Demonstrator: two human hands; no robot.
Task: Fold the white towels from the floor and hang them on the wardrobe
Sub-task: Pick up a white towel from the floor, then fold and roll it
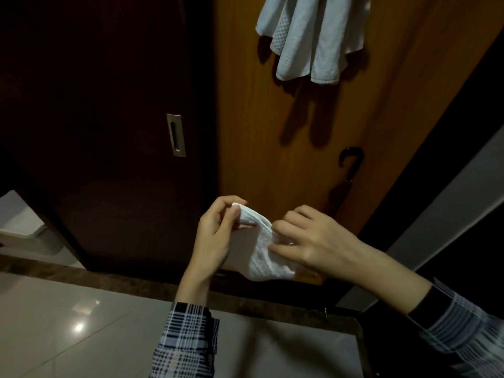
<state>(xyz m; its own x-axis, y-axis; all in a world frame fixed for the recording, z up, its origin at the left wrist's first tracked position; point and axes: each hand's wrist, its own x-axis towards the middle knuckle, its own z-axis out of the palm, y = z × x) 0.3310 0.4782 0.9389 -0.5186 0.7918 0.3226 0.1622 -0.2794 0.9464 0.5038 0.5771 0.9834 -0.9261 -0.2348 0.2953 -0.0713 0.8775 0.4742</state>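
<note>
A small white towel (263, 252) hangs between my two hands in front of the wardrobe. My left hand (218, 236) pinches its folded upper corner between thumb and fingers. My right hand (308, 241) grips the towel's right edge with curled fingers and hides part of the cloth. Several white towels (311, 36) hang high on the orange-brown wardrobe door (259, 132). Both sleeves are plaid.
A dark sliding wardrobe door (109, 105) with a metal recessed handle (176, 135) stands at left. A dark umbrella with a hooked handle (350, 162) leans against the orange door. Glossy pale floor tiles (81, 323) lie below, edged by a dark stone threshold (136, 279).
</note>
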